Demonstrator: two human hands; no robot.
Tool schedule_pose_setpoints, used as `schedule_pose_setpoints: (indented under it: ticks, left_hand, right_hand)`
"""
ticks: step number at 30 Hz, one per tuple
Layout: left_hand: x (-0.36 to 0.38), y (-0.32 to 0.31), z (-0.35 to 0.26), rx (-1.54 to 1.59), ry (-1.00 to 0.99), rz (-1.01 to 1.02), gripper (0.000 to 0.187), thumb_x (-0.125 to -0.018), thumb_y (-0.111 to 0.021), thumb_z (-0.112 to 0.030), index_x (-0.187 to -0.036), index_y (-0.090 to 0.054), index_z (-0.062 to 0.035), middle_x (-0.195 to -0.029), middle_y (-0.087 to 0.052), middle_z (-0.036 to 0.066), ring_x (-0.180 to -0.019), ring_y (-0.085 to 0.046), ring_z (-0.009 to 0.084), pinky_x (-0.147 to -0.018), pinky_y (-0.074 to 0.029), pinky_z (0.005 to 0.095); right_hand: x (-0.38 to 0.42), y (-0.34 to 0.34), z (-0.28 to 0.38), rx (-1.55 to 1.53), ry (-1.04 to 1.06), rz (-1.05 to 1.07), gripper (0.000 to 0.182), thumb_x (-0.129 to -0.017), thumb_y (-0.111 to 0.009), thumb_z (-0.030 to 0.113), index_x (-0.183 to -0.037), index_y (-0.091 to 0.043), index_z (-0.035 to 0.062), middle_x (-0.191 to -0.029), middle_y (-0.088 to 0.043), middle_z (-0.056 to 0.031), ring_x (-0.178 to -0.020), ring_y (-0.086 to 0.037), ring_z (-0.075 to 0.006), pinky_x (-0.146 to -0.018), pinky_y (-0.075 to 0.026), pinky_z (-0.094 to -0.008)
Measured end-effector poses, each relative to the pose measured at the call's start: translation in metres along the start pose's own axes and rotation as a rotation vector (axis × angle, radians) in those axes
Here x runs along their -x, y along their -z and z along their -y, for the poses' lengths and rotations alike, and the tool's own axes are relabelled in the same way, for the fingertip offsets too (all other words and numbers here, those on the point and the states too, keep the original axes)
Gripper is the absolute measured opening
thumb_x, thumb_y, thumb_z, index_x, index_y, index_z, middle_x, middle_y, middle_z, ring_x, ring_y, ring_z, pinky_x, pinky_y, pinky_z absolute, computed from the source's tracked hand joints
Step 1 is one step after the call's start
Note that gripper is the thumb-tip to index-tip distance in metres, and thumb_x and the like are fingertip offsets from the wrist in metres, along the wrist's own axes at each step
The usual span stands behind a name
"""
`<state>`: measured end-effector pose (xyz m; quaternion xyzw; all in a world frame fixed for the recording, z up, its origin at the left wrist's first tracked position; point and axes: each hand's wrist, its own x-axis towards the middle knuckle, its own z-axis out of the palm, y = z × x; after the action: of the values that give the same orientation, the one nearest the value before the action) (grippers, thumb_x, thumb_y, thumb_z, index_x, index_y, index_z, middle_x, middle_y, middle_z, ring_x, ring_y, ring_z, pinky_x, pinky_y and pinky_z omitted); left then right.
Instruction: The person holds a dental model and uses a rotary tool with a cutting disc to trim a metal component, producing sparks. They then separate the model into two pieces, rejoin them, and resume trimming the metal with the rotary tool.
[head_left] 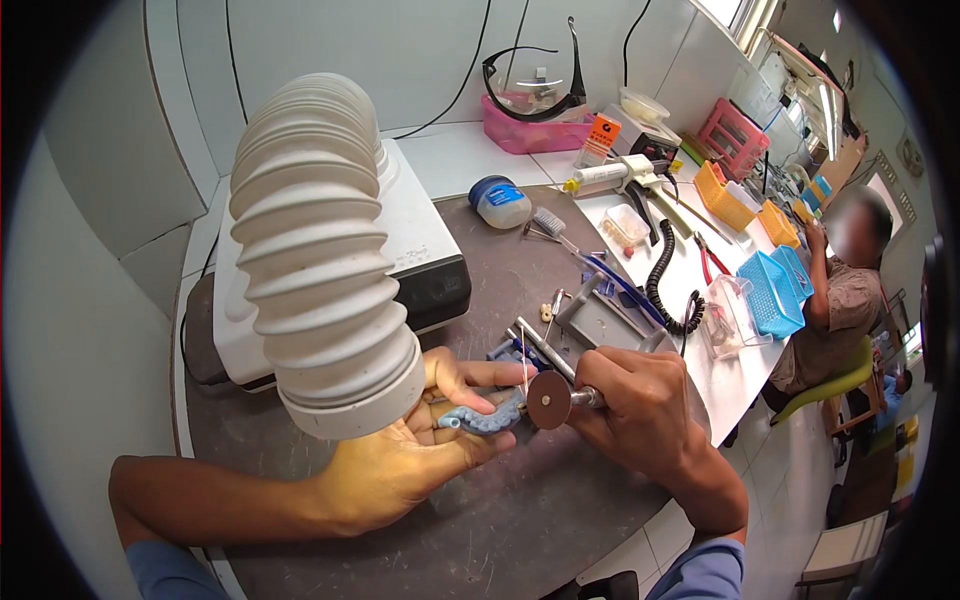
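Observation:
Between the fingers and thumb of my left hand [425, 430] is a blue-grey dental model [487, 416], with a pale blue tube-like end at its left. My right hand [640, 410] is wrapped round a metal rotary handpiece [586, 398]. A reddish-brown disc [549, 400] is mounted at the handpiece's tip, close to the right end of the model; whether they touch I cannot tell. The mouth of a white ribbed hose [320, 270] hangs just above my left hand and hides part of it.
A white machine [425, 235] stands behind the hose. Beyond my hands lie a grey metal tray [605, 325], a blue-lidded jar [500, 203] and red-handled pliers [712, 262]. Blue baskets [768, 293] stand at the right, near a seated person [835, 300]. Safety glasses [540, 95] rest on a pink basket [530, 134].

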<state>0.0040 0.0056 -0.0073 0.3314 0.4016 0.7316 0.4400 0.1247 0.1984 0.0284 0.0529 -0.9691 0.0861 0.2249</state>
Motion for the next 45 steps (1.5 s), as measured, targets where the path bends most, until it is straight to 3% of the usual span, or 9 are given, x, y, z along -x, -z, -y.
schedule_pose_setpoints:
  ticks: [45]
  left_hand:
    - [-0.0003,0.0023,0.0009,-0.045,-0.026,0.038,0.026,-0.086,-0.061,0.01,-0.101,-0.046,-0.0042,-0.133,-0.047,0.021,-0.123,-0.05,0.0212,-0.103,-0.047,0.0313]
  right_hand:
    - [0.001,-0.0007,-0.0008,0.005,0.009,0.01,0.037,-0.074,-0.079,0.032,-0.07,-0.051,0.0083,-0.06,-0.053,-0.003,-0.05,-0.056,-0.018,-0.043,-0.041,-0.0329]
